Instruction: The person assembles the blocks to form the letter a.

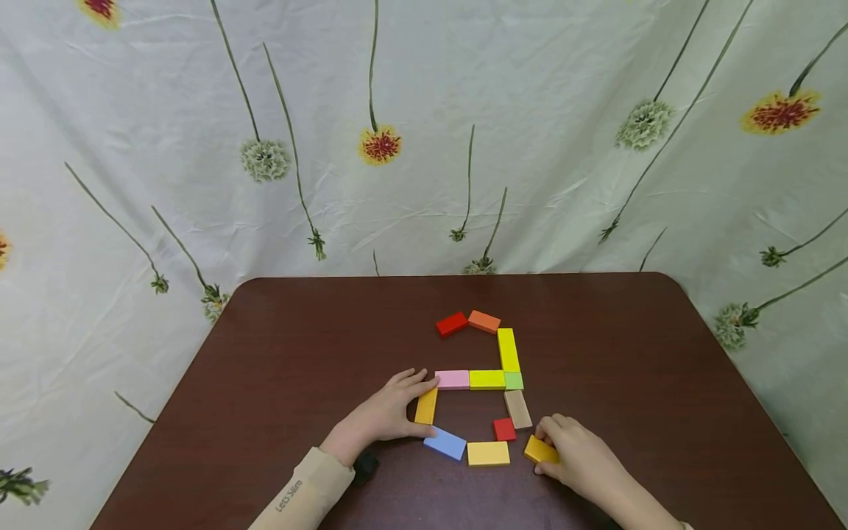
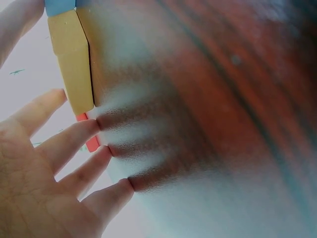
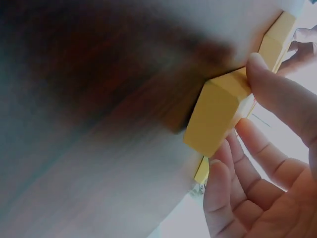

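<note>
Already a ring of flat colored blocks is taking shape on the dark brown surface (image 1: 298, 346). The top side looks done: a pink block (image 1: 453, 379), a yellow block (image 1: 486, 380) and a small green block (image 1: 513, 380) lie in a row, touching. On the right a tan block (image 1: 517, 409) leans down to a small red block (image 1: 504, 429). Along the bottom lie a blue block (image 1: 445, 443) and a pale yellow block (image 1: 488, 453). The left hand (image 1: 387, 412) rests its straight, spread fingers (image 2: 74, 139) against the orange block (image 1: 427, 405) on the left side, between pink and blue. The right hand (image 1: 576, 453) pinches a golden block (image 1: 539, 450) at the bottom right corner, fingers (image 3: 277, 89) curled round it. I think that corner is the last gap. A red block (image 1: 452, 323), an orange-red block (image 1: 484, 321) and a long yellow block (image 1: 508, 349) sit behind the ring.
</note>
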### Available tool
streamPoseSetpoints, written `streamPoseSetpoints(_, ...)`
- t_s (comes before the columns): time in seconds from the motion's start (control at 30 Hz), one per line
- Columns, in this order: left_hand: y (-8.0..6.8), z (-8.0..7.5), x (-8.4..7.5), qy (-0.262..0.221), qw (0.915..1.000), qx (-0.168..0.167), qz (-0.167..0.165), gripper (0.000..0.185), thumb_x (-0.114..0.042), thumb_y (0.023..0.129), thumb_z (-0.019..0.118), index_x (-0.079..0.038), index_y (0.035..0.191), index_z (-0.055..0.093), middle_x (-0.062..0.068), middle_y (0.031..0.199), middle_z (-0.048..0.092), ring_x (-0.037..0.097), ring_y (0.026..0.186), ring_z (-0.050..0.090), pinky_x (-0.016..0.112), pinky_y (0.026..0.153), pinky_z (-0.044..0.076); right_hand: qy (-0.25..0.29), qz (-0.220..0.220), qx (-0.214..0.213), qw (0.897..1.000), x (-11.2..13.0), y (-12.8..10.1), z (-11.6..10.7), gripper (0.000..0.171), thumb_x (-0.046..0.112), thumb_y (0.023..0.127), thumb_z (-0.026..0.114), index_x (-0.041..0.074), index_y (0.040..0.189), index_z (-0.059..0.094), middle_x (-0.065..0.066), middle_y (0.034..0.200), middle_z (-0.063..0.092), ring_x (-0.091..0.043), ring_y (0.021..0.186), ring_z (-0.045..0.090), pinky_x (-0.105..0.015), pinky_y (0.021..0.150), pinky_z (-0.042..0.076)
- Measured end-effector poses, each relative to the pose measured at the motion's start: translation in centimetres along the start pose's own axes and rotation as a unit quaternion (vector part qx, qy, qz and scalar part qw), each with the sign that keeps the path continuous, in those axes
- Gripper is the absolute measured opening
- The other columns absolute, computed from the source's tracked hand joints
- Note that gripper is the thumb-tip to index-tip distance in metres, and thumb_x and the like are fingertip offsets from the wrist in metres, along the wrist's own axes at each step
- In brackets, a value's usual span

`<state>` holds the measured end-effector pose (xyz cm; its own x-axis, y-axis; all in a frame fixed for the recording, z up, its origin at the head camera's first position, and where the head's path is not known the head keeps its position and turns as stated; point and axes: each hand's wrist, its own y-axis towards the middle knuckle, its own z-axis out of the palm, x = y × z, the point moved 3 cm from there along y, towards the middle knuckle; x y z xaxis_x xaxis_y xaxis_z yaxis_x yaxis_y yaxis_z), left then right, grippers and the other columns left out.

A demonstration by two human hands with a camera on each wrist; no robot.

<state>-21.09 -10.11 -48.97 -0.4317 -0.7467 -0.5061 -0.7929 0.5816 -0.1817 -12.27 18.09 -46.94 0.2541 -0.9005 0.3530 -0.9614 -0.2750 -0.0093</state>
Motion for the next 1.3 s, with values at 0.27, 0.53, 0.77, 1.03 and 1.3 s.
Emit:
streamPoseSetpoints(0.27,-0.1,-0.1,-0.1,-0.004,1.0,0.001,0.002,0.084,-0.051,0.074,0.073,-0.021,0.144,0.038,0.011,0.151,0.029,0.034,0.14,0.02,0.054,0.103,0.034,-0.02,-0.05,-0.026,0.998,0.0,0.6,-0.1,0.034,0.024,0.061,0.087,0.016,0.084,0.064,0.011,0.081,0.054,-0.006,0.074,0.048,-0.026,0.063,0.048)
streamPoseSetpoints(0.53,-0.1,-0.2,-0.1,-0.005,1.0,0.002,-0.003,0.084,-0.05,0.074,0.074,-0.021,0.144,0.038,0.01,0.151,0.029,0.034,0.14,0.02,0.054,0.103,0.034,-0.014,-0.095,-0.043,0.994,0.0,0.9,0.0,0.032,0.023,0.062,0.086,0.014,0.084,0.065,0.009,0.082,0.057,-0.006,0.075,0.049,-0.026,0.065,0.049)
streamPoseSetpoints(0.77,-0.1,-0.1,-0.1,-0.005,1.0,0.002,-0.005,0.084,-0.051,0.073,0.074,-0.022,0.144,0.038,0.01,0.151,0.03,0.034,0.14,0.02,0.054,0.103,0.035,-0.004,-0.101,-0.041,0.994,0.1,1.1,0.1,0.031,0.023,0.063,0.086,0.014,0.084,0.065,0.01,0.08,0.053,-0.005,0.073,0.047,-0.025,0.064,0.048)
streamPoseSetpoints(1.03,-0.1,0.0,0.0,-0.001,1.0,0.003,-0.006,0.085,-0.052,0.073,0.073,-0.023,0.144,0.038,0.01,0.151,0.03,0.034,0.139,0.021,0.054,0.102,0.036,0.0,-0.108,-0.052,0.993,0.2,1.1,0.0,0.031,0.026,0.063,0.086,0.014,0.083,0.065,0.01,0.08,0.052,-0.004,0.072,0.047,-0.024,0.064,0.049)
streamPoseSetpoints(1.3,0.0,-0.1,-0.1,-0.005,1.0,0.003,0.0,0.084,-0.051,0.074,0.073,-0.021,0.144,0.038,0.01,0.151,0.03,0.034,0.14,0.02,0.053,0.103,0.034,-0.003,-0.141,-0.092,0.986,-0.2,2.3,-1.1,0.015,0.009,0.076,0.075,0.015,0.089,0.07,0.01,0.077,0.05,-0.002,0.066,0.04,-0.015,0.056,0.04)
